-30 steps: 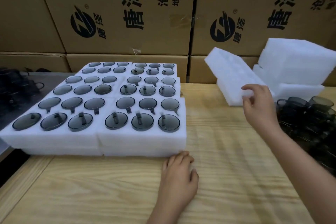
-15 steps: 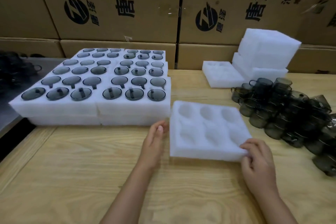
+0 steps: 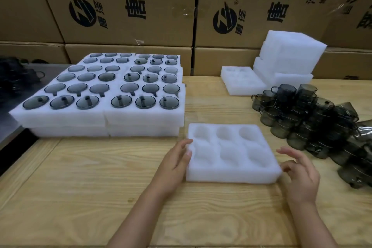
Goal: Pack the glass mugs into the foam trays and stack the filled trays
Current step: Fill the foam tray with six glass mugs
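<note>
Matt white foam tray (image 3: 231, 173), glossy smoky glass mugs (image 3: 302, 115), grainy wooden table (image 3: 100, 187)

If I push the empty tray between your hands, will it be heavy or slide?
Probably light: the empty foam tray looks airy. It lies flat on the wooden table, so it should slide, not tip.

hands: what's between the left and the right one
The empty foam tray lies between the left hand and the right hand, flat on the wooden table, seen in the head view.
</note>
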A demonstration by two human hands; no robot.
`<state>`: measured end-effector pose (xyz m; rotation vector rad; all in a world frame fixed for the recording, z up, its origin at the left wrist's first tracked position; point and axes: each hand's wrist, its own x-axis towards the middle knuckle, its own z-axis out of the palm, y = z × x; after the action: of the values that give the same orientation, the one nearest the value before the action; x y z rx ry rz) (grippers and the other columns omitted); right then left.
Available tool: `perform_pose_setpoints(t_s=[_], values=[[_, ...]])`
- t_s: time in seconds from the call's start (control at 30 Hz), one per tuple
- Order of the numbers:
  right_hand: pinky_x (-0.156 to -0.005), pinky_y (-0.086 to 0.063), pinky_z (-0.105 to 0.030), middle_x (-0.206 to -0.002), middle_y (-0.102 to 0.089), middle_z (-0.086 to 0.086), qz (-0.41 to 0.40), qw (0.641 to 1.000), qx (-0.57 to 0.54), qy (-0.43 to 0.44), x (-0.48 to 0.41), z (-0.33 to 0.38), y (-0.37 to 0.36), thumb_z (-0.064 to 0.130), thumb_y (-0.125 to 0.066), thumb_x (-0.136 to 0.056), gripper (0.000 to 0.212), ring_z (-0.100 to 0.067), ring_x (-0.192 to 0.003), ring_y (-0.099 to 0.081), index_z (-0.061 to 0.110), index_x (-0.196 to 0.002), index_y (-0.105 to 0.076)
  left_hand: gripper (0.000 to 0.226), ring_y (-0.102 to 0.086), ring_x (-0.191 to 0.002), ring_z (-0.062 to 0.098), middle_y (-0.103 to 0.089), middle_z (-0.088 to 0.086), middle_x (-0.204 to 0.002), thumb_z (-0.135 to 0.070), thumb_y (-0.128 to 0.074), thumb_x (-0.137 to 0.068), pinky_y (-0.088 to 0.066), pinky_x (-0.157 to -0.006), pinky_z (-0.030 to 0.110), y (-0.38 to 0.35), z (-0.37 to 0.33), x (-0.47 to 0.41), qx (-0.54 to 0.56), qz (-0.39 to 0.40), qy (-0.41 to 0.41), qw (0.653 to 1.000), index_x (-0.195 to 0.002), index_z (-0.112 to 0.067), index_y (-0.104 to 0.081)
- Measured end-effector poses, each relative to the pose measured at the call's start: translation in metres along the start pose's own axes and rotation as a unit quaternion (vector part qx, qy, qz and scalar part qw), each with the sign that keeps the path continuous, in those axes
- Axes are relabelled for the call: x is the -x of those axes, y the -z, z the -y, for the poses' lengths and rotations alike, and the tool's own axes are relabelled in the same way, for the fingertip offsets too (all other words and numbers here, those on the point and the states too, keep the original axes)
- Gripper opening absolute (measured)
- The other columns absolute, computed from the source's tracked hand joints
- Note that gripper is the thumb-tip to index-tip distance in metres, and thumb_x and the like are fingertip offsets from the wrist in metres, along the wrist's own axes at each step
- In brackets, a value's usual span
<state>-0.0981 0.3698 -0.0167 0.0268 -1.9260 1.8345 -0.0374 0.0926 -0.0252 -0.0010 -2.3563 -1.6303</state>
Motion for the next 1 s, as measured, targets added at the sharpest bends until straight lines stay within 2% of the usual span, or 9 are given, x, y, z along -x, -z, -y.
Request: perform_pose_setpoints(t_s=[0.07, 0.17, 0.23, 0.3, 0.37, 0.5, 0.8, 0.93, 1.0], values=[[-0.054, -0.042, -0.011, -0.068, -0.064, 0.003, -0.038, 0.998, 0.043, -0.015, -0.010, -0.004, 0.004, -0.004, -0.039, -0.081, 0.030, -0.004, -0.056, -0.052, 0.005, -0.093, -0.066, 0.027, -0.051, -0.105, -0.017, -0.057, -0.025, -0.116, -0.025, -0.050, -0.097, -0.035, -0.084, 0.001, 0.001, 0.000, 0.000, 0.013, -0.008, 0.006, 1.000, -0.114, -0.046, -0.051], [-0.073, -0.047, -0.028, -0.110, -0.059, -0.010, -0.074, 0.981, 0.175, 0.024, -0.032, -0.009, 0.008, 0.005, -0.042, -0.091, 0.031, -0.014, -0.074, -0.056, 0.012, -0.117, -0.058, 0.028, -0.053, -0.110, -0.013, -0.060, -0.028, -0.117, -0.026, -0.051, -0.097, -0.038, -0.087, 0.004, 0.002, 0.002, -0.002, 0.020, -0.025, 0.011, 0.999, -0.114, -0.047, -0.055], [-0.080, -0.042, -0.035, -0.133, -0.047, -0.010, -0.040, 0.964, 0.264, 0.015, -0.049, -0.008, 0.007, 0.010, -0.046, -0.092, 0.040, -0.020, -0.081, -0.056, 0.013, -0.132, -0.045, 0.030, -0.052, -0.116, -0.008, -0.060, -0.026, -0.123, -0.031, -0.047, -0.099, -0.040, -0.094, 0.010, 0.002, 0.002, -0.003, 0.025, -0.030, 0.010, 0.999, -0.125, -0.044, -0.054], [-0.089, -0.040, -0.042, -0.145, -0.034, -0.012, 0.015, 0.929, 0.369, -0.029, -0.067, -0.009, 0.004, 0.014, -0.048, -0.092, 0.051, -0.031, -0.104, -0.054, 0.008, -0.141, -0.033, 0.032, -0.051, -0.116, -0.011, -0.058, -0.030, -0.123, -0.040, -0.042, -0.097, -0.040, -0.091, 0.007, 0.002, 0.001, -0.004, 0.030, -0.036, 0.011, 0.999, -0.127, -0.052, -0.049], [-0.092, -0.041, -0.048, -0.147, -0.030, -0.016, 0.060, 0.881, 0.465, -0.063, -0.080, -0.007, 0.002, 0.016, -0.047, -0.093, 0.055, -0.040, -0.119, -0.046, 0.004, -0.142, -0.029, 0.032, -0.052, -0.115, -0.011, -0.058, -0.032, -0.121, -0.043, -0.040, -0.096, -0.041, -0.092, 0.010, 0.002, 0.000, -0.005, 0.025, -0.037, 0.014, 0.999, -0.124, -0.056, -0.049], [-0.084, -0.043, -0.044, -0.129, -0.048, -0.022, 0.085, 0.823, 0.559, -0.053, -0.093, -0.001, 0.002, 0.009, -0.047, -0.091, 0.039, -0.042, -0.112, -0.050, 0.001, -0.129, -0.047, 0.032, -0.049, -0.123, -0.004, -0.057, -0.019, -0.131, -0.031, -0.044, -0.100, -0.039, -0.108, 0.032, 0.002, 0.005, -0.006, 0.017, -0.034, 0.022, 0.999, -0.130, -0.032, -0.056], [-0.072, -0.046, -0.036, -0.098, -0.064, -0.022, 0.036, 0.826, 0.561, -0.038, -0.070, 0.023, 0.002, 0.015, -0.049, -0.092, 0.028, -0.041, -0.090, -0.057, 0.012, -0.116, -0.063, 0.040, -0.057, -0.112, 0.005, -0.061, -0.010, -0.125, -0.040, -0.048, -0.088, -0.046, -0.099, 0.030, 0.001, 0.002, -0.003, 0.034, -0.040, 0.013, 0.999, -0.125, -0.030, -0.057], [-0.076, -0.048, -0.039, -0.092, -0.069, -0.016, 0.033, 0.888, 0.456, 0.039, -0.046, 0.062, -0.020, 0.021, -0.057, -0.088, 0.018, -0.037, -0.091, -0.060, 0.018, -0.101, -0.069, 0.031, -0.057, -0.109, 0.002, -0.064, -0.010, -0.115, -0.031, -0.057, -0.081, -0.045, -0.093, 0.022, 0.000, -0.006, -0.001, 0.022, -0.153, -0.029, 0.988, -0.112, -0.033, -0.059], [-0.079, -0.050, -0.040, -0.088, -0.072, -0.011, 0.071, 0.919, 0.376, 0.094, -0.030, 0.088, -0.041, 0.018, -0.064, -0.084, 0.013, -0.032, -0.090, -0.064, 0.015, -0.094, -0.071, 0.040, -0.055, -0.111, -0.001, -0.063, -0.009, -0.118, -0.028, -0.061, -0.079, -0.043, -0.096, 0.020, -0.002, -0.018, -0.005, 0.011, -0.162, -0.067, 0.984, -0.117, -0.035, -0.053]])
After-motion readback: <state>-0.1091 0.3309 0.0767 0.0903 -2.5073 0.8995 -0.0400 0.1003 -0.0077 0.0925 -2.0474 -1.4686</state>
